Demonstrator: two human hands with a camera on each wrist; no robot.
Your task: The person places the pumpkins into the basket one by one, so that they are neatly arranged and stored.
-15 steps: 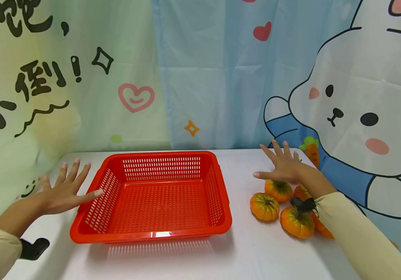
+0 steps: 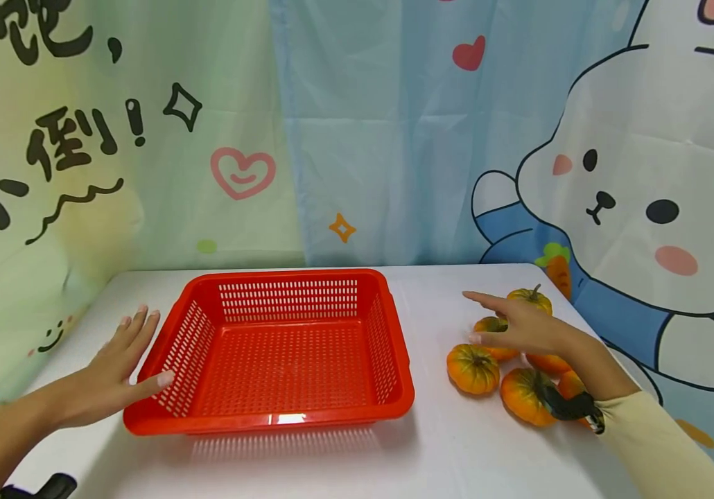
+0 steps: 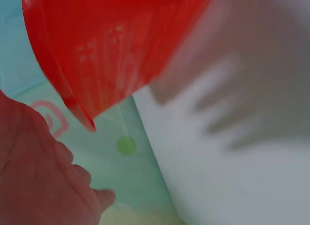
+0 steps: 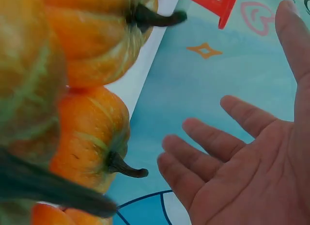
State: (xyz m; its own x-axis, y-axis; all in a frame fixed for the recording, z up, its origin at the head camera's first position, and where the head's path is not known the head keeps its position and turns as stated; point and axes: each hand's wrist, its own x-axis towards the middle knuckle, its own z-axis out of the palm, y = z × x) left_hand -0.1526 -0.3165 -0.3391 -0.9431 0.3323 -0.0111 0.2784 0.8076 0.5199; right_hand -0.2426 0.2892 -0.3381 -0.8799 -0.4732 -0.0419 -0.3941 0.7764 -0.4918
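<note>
A red plastic basket (image 2: 220, 424) with slotted walls sits on the white table. My left hand (image 2: 110, 378) hovers at its left rim with fingers straight, the thumb overlapping the rim in the head view. Over on the right, several small orange pumpkins (image 2: 472, 369) lie in a cluster. My right hand (image 2: 527, 328) is above them, palm down, and partly hides those in the middle. In the right wrist view, the spread fingers (image 4: 208, 142) hold nothing, and a pumpkin (image 4: 89, 133) with a dark curved stem is beside them.
The white tablecloth (image 2: 432, 457) runs under the basket and pumpkins. Behind the table hangs a printed curtain (image 2: 357, 138) with a cartoon rabbit, hearts and writing. Between the basket and the pumpkins lies a strip of table.
My left hand has drawn back toward me and its fingers have come closer together. My right hand has lowered over the pumpkins and turned, uncovering the farthest pumpkin.
</note>
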